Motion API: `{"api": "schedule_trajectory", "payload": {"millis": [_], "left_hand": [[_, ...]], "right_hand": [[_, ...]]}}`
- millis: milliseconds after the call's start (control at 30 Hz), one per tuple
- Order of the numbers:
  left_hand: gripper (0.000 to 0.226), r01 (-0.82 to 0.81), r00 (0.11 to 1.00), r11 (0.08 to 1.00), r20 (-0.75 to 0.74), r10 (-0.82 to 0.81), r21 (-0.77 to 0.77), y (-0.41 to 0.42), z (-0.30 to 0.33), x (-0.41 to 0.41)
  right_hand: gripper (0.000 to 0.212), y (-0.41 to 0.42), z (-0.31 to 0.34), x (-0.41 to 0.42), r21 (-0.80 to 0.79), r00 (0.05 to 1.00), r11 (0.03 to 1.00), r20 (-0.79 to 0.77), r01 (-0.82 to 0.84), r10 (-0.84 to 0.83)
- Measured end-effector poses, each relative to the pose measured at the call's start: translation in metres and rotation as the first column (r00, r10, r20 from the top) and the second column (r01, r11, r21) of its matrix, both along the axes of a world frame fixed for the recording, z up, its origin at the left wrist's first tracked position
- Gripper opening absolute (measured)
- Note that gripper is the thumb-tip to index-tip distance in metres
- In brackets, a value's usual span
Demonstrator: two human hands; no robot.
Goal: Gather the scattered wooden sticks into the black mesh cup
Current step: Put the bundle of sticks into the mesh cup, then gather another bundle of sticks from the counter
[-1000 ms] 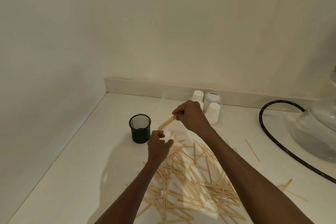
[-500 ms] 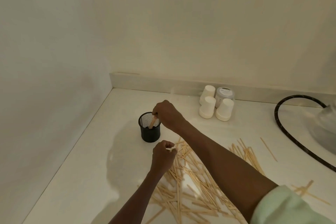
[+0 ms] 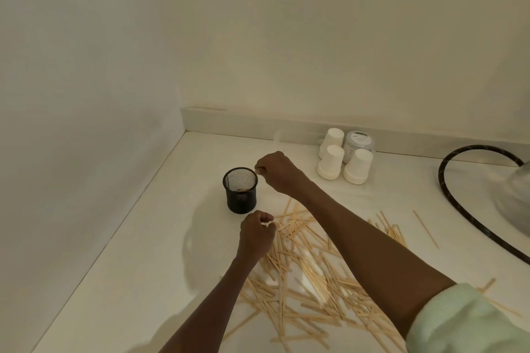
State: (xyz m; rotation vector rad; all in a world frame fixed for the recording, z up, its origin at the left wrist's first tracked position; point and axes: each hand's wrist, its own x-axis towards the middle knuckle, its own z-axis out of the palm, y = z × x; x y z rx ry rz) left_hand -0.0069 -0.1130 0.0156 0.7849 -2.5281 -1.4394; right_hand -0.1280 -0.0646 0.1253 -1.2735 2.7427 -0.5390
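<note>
stick held half a second ago by right hand (image 3: 279, 173) now lies inside the cup (image 3: 241, 190); its fingers are curled, empty, beside the rim. left hand (image 3: 256, 235) loosely fisted, contents unclear. most sticks (image 3: 309, 266) remain scattered on the counter (image 3: 137, 266).

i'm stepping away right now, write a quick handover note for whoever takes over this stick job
Right hand: beside the rim of the black mesh cup, fingers curled, nothing visibly held.
Left hand: loosely curled at the near edge of the pile of thin wooden sticks; whether it pinches a stick is unclear.
Done: something pale, probably a stick or two, lies at the bottom of the cup.
Left: nearly the whole pile on the white counter, plus strays on the right.
</note>
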Motion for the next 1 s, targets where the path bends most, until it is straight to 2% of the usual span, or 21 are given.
{"api": "schedule_trajectory", "payload": {"millis": [200, 333, 400, 500, 600, 667, 767, 833, 933, 1000], "left_hand": [[0.015, -0.057, 0.998, 0.995, 0.008, 0.058, -0.078, 0.011, 0.002, 0.002], [0.029, -0.063, 0.996, 0.983, 0.054, 0.073, -0.174, 0.020, 0.001, 0.008], [0.039, -0.034, 0.989, 0.962, 0.127, 0.070, -0.270, 0.028, 0.001, 0.012], [0.058, 0.038, 0.960, 0.893, 0.265, 0.092, -0.448, 0.041, 0.002, 0.018], [0.077, -0.006, 0.942, 0.902, 0.300, 0.150, -0.432, 0.054, 0.005, 0.023], [0.087, -0.009, 0.929, 0.904, 0.330, 0.165, -0.427, 0.060, 0.004, 0.025], [0.098, 0.041, 0.901, 0.894, 0.402, 0.159, -0.446, 0.071, 0.003, 0.026], [0.088, 0.138, 0.889, 0.841, 0.441, 0.128, -0.523, 0.075, 0.004, 0.026], [0.055, 0.275, 0.908, 0.714, 0.417, 0.027, -0.644, 0.077, 0.006, 0.026], [0.047, 0.271, 0.919, 0.718, 0.395, 0.005, -0.641, 0.079, 0.007, 0.026]], "right_hand": [[0.020, 0.073, -0.011, -0.003, -0.040, 0.980, 0.981, 0.071, 0.190, -0.187], [0.019, 0.124, -0.037, -0.002, 0.058, 0.936, 0.951, 0.166, 0.303, -0.309], [0.025, 0.147, -0.051, 0.003, 0.141, 0.912, 0.926, 0.174, 0.351, -0.373], [0.049, 0.177, -0.068, 0.012, 0.247, 0.875, 0.873, 0.148, 0.420, -0.462], [0.061, 0.196, -0.079, 0.021, 0.389, 0.839, 0.813, 0.157, 0.433, -0.521], [0.067, 0.201, -0.085, 0.028, 0.426, 0.807, 0.774, 0.152, 0.468, -0.571], [0.079, 0.210, -0.089, 0.033, 0.462, 0.738, 0.671, 0.053, 0.580, -0.673], [0.082, 0.217, -0.091, 0.035, 0.495, 0.701, 0.629, 0.054, 0.599, -0.711], [0.075, 0.223, -0.095, 0.042, 0.453, 0.660, 0.637, 0.132, 0.624, -0.740], [0.069, 0.222, -0.096, 0.047, 0.391, 0.670, 0.665, 0.146, 0.637, -0.728]]}}
